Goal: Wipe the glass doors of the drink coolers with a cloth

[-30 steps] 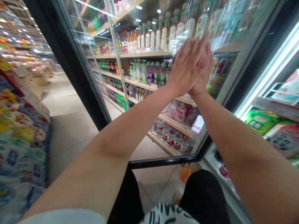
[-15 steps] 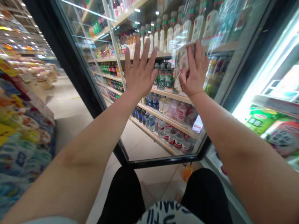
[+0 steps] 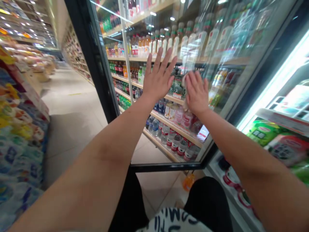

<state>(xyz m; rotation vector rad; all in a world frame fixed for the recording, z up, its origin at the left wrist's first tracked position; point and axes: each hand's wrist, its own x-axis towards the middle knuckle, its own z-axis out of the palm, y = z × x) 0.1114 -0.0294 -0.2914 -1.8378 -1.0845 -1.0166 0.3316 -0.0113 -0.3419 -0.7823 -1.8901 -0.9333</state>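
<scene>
Hands drawn closer together at centre frame: the left hand [image 3: 159,75] spread open on a drinks cooler's glass door [image 3: 142,19], the right hand [image 3: 196,93] flat, unclenched, pinning a crumpled pale cloth [image 3: 184,80] against the pane.

Left hand [image 3: 158,79] spread against glass fridge door [image 3: 217,38], right hand [image 3: 196,93] pressing crumpled cloth [image 3: 184,80] there

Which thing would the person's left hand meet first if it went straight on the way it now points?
The left hand would most likely meet the glass door of the drinks cooler first. It looks flat against the pane or very nearly so, though depth is hard to judge. The bottles stand behind the glass.
</scene>
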